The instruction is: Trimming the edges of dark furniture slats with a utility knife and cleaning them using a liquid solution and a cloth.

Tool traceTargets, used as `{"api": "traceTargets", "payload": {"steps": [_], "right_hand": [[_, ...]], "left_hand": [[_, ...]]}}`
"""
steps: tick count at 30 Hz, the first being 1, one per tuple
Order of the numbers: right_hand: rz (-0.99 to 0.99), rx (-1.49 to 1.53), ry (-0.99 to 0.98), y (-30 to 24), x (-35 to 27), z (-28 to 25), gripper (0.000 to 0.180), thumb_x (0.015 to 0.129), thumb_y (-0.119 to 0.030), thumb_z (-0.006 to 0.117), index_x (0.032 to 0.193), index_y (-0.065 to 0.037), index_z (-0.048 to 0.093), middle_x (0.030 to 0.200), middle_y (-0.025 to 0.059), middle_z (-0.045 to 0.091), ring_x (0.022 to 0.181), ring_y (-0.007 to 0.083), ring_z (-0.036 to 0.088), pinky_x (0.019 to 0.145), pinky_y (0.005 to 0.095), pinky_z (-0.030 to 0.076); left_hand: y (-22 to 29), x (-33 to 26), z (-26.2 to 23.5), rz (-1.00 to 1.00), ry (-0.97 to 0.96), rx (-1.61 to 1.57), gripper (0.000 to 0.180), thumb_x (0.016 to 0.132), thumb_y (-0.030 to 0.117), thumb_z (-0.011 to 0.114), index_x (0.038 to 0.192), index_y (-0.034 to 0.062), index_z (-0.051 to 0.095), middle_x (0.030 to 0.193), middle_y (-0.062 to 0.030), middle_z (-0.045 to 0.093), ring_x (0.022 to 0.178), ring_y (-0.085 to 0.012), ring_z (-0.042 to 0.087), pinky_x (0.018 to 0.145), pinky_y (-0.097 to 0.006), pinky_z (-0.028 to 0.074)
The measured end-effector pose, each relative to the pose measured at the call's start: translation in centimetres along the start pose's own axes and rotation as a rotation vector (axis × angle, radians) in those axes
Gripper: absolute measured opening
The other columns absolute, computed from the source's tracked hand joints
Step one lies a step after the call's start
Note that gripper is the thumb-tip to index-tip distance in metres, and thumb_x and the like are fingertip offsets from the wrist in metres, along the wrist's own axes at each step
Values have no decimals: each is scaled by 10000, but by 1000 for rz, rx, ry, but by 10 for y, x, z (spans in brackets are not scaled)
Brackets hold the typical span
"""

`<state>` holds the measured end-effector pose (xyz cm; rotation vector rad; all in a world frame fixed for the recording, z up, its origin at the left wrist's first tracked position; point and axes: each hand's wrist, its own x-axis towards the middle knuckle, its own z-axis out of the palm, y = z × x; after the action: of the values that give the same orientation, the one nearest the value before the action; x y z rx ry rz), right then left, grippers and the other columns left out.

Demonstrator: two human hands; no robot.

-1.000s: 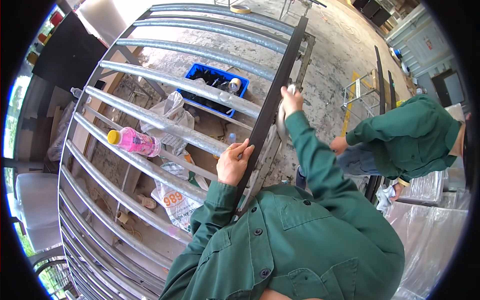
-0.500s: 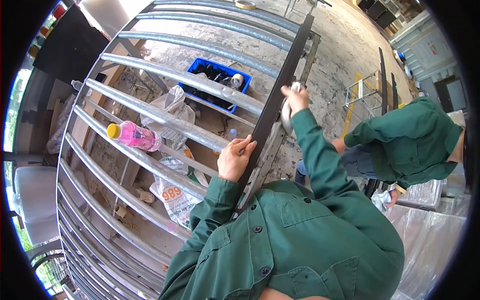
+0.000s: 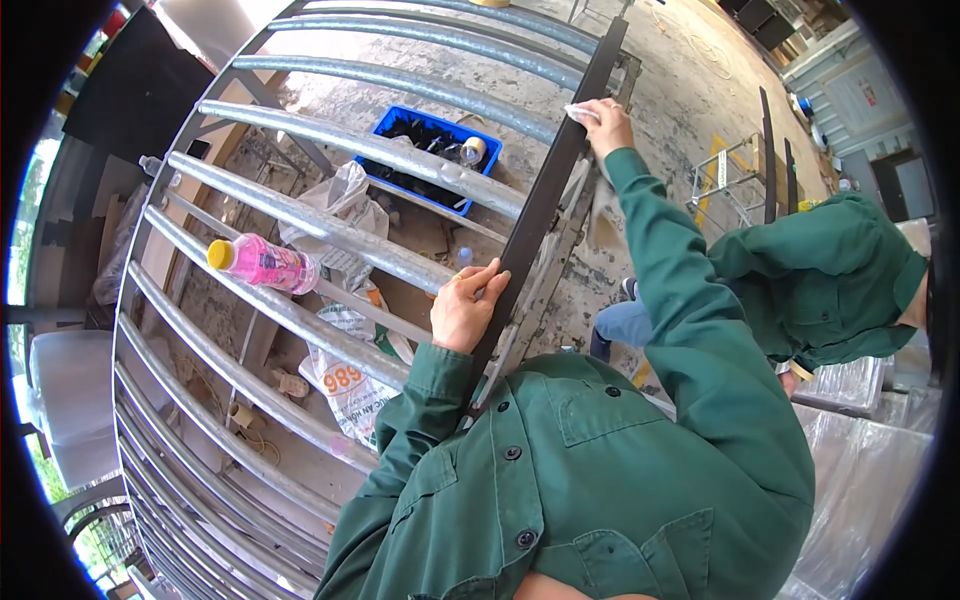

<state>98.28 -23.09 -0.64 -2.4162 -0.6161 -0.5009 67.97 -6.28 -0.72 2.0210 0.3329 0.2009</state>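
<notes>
A long dark bar (image 3: 543, 205) lies along the near ends of several grey metal tubes (image 3: 400, 160). My left hand (image 3: 466, 306) grips this bar at its nearer part, fingers curled over the edge. Farther along, my right hand (image 3: 607, 127) is closed on a crumpled white cloth (image 3: 580, 112), which rests against the bar's upper face. A bottle of pink liquid with a yellow cap (image 3: 262, 264) lies across the tubes, left of my left hand.
Below the tubes stand a blue crate (image 3: 440, 205) of dark pieces and a white printed sack (image 3: 345, 385). At the right a person in a green shirt (image 3: 830, 270) bends over plastic-wrapped stacks (image 3: 850, 500). A small metal step stand (image 3: 725, 185) is beyond.
My right hand has moved up and farther along the bar, bringing the white cloth from its right side onto its top. My left hand keeps nearly the same place.
</notes>
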Motion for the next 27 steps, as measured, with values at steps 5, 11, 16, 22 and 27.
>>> {"api": "traceTargets", "payload": {"steps": [5, 11, 16, 22, 27], "right_hand": [[-79, 191, -3, -70, -93, -7, 209, 719, 21, 617, 908, -67, 638, 882, 102, 584, 780, 261, 589, 697, 319, 475], [-226, 646, -939, -149, -205, -81, 238, 679, 18, 579, 889, -76, 641, 928, 105, 569, 872, 274, 573, 745, 368, 462], [113, 722, -503, -113, -126, -77, 204, 792, 49, 548, 970, -15, 625, 863, 57, 572, 845, 142, 566, 759, 264, 456], [-56, 253, -7, -85, -125, -17, 204, 717, 23, 619, 871, -95, 680, 850, 60, 557, 757, 208, 570, 685, 299, 496], [-94, 771, -680, -141, -204, -63, 201, 696, 46, 600, 870, -42, 646, 823, 44, 547, 819, 172, 544, 741, 268, 442]], "left_hand": [[0, 0, -2, 13, 23, 5, 276, 804, 331, 609, 991, 135, 664, 913, -39, 637, 745, -248, 613, 650, -321, 469], [2, 1, -2, -61, 19, 8, 242, 836, 304, 566, 992, 145, 661, 843, -56, 623, 716, -263, 594, 632, -338, 456], [-2, -2, -2, -65, 31, 8, 245, 838, 315, 564, 992, 151, 660, 811, -64, 614, 733, -271, 592, 637, -347, 454], [-3, 2, 5, -38, 18, -21, 252, 837, 334, 564, 993, 160, 660, 801, -74, 610, 745, -290, 593, 649, -365, 454], [-7, 2, 2, -77, 19, -18, 253, 836, 338, 565, 993, 165, 661, 810, -80, 610, 766, -298, 594, 659, -367, 456]]}}
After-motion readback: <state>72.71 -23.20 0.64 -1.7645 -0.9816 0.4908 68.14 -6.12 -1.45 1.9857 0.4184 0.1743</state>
